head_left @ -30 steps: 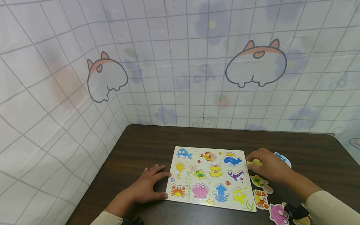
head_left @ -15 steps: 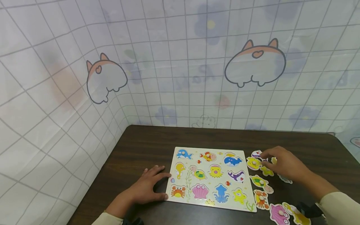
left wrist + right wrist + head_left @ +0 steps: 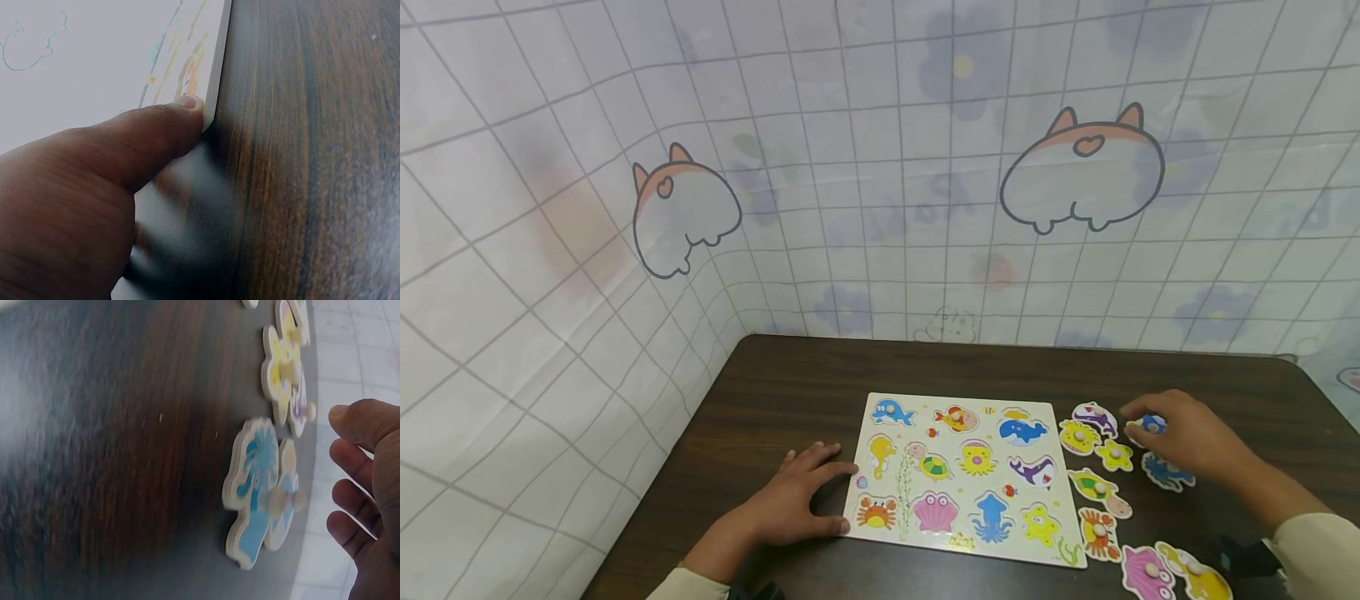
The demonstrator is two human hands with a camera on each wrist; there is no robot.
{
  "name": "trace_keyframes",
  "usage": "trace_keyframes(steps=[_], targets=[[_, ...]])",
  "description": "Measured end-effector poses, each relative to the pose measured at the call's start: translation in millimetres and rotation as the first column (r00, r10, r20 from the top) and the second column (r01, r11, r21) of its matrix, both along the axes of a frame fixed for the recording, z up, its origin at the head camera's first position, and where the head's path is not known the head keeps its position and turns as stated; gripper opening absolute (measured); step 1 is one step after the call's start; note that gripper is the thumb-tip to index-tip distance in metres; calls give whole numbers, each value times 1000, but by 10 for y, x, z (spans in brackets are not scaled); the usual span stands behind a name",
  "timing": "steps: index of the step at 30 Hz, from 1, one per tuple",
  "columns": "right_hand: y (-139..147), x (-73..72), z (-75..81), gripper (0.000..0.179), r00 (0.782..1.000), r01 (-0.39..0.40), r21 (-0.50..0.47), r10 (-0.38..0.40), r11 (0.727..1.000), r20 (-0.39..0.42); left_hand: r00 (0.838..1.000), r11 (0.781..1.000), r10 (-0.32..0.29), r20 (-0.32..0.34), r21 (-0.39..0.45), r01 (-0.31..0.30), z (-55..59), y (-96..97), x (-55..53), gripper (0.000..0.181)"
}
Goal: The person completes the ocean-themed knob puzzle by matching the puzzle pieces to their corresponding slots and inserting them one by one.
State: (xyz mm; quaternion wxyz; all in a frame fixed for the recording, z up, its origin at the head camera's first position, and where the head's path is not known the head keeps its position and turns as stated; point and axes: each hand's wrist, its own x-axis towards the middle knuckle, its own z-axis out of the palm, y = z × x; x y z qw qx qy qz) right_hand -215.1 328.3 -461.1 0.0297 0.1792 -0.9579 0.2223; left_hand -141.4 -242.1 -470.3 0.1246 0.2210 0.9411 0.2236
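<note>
A puzzle board (image 3: 917,467) with sea-animal shapes lies flat on the dark table. My left hand (image 3: 801,492) rests at its left edge, fingers spread; in the left wrist view the thumb (image 3: 150,134) touches the board's edge near a corner. My right hand (image 3: 1183,433) is over a blue whale piece (image 3: 1152,424), partly hiding it. In the right wrist view the right hand (image 3: 369,469) has its fingers loosely bent with nothing between them, apart from the knobbed pieces. Just below it lies a blue squid piece (image 3: 1167,472).
Right of the board lie a purple whale piece (image 3: 1095,418), yellow octopus piece (image 3: 1078,437), star piece (image 3: 1114,455), turtle piece (image 3: 1097,490), crab piece (image 3: 1100,533), pink shell piece (image 3: 1147,573) and yellow seahorse piece (image 3: 1198,575). A patterned curtain (image 3: 865,275) hangs behind the table.
My right hand has moved right, from the yellow octopus piece to the blue whale piece, uncovering the purple whale and star pieces. My left hand has stayed put.
</note>
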Motion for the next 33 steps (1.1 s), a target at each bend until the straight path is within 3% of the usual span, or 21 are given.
trace_keyframes(steps=[18,33], targets=[[277,-90,-107,29,1000,9,17,-9,1000,28,1000,1000,0,4,4,0,33,14,14,72],[304,-106,-147,19,997,31,32,-33,999,63,1000,1000,-2,11,3,2,33,8,16,72]])
